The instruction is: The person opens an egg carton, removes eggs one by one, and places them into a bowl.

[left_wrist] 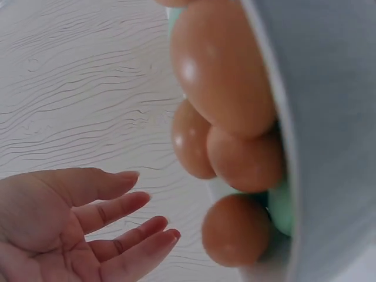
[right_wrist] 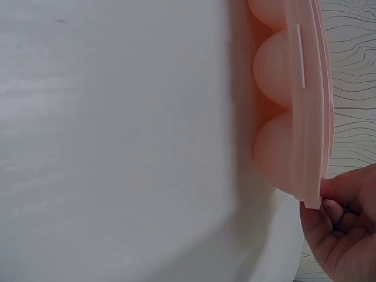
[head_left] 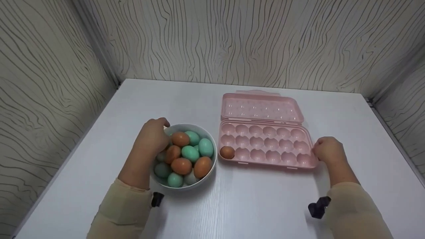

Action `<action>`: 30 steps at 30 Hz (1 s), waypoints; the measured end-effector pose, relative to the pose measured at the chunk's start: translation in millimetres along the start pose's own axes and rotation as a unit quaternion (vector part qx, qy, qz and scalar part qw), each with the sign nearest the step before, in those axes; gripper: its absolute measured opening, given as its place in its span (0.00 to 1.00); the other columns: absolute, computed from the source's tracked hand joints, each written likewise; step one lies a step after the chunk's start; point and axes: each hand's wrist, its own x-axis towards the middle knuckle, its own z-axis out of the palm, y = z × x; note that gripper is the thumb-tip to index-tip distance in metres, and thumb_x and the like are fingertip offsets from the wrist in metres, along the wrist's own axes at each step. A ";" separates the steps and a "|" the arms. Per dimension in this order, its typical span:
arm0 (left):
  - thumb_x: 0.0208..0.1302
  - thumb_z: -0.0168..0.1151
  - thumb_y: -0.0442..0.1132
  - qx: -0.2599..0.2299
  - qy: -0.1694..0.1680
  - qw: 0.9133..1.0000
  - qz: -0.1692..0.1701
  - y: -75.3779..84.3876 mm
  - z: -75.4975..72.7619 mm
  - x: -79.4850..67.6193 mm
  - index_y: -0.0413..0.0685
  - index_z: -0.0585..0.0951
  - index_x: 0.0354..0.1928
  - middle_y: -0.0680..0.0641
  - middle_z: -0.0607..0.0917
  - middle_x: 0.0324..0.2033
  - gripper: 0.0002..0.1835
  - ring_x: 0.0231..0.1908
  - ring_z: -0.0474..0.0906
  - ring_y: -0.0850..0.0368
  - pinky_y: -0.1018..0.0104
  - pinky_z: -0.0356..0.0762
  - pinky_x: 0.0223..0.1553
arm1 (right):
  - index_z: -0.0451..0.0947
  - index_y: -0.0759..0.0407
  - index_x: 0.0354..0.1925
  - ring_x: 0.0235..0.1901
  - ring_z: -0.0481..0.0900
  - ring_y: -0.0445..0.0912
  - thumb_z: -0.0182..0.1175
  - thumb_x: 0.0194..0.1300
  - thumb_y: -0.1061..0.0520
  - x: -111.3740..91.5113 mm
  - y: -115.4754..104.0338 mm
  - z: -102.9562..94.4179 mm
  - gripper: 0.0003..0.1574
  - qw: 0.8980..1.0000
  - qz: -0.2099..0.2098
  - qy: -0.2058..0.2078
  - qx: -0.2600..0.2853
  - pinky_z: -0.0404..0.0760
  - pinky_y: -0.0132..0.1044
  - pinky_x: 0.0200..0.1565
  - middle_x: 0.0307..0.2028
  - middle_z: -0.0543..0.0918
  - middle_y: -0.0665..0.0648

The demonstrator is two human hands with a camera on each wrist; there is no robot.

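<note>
A white bowl (head_left: 212,166) full of brown and green eggs stands left of centre. Over its left side hovers my left hand (head_left: 153,136), also seen in the left wrist view with loosely bent, spread fingers (left_wrist: 126,202) and nothing between them. A brown egg (left_wrist: 235,229) lies close beyond those fingertips. To the right, a pink egg carton (head_left: 262,161) lies with its lid folded back. One brown egg (head_left: 227,152) sits in its front left cup. My right hand (head_left: 329,149) pinches the carton's right edge between thumb and fingers, plainest in the right wrist view.
All of this rests on a white table (head_left: 252,205). The upturned lid (head_left: 262,109) reaches toward the back. Wood-grain patterned panels (head_left: 232,43) enclose the table behind and at both sides. The bowl stands close beside the carton's left end.
</note>
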 end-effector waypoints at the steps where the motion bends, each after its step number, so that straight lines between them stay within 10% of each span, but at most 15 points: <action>1: 0.58 0.54 0.33 -0.007 0.000 1.000 0.001 4.1 -0.1 -0.6 0.41 0.71 0.56 0.38 0.72 0.52 0.22 0.50 0.70 0.46 0.50 0.71 0.50 | 0.75 0.67 0.29 0.24 0.72 0.47 0.51 0.55 0.64 -0.1 0.2 -0.3 0.06 1.000 0.001 -0.001 0.003 0.72 0.35 0.25 0.22 0.77 0.57; 17: 0.59 0.61 0.42 -0.034 0.009 0.998 0.061 67.2 23.6 2.3 0.49 0.74 0.54 0.44 0.74 0.50 0.20 0.46 0.72 0.52 0.56 0.72 0.51 | 0.75 0.69 0.32 0.25 0.73 0.47 0.51 0.56 0.64 1.4 -0.4 -0.8 0.09 1.000 0.008 -0.014 0.006 0.73 0.35 0.26 0.24 0.78 0.59; 30: 0.52 0.65 0.38 0.011 -0.051 0.993 0.105 101.4 78.0 10.8 0.49 0.75 0.50 0.47 0.75 0.42 0.21 0.39 0.71 0.55 0.64 0.73 0.45 | 0.75 0.69 0.32 0.24 0.73 0.47 0.49 0.54 0.65 0.8 0.5 -1.1 0.09 1.000 0.001 -0.015 -0.002 0.73 0.36 0.26 0.24 0.78 0.59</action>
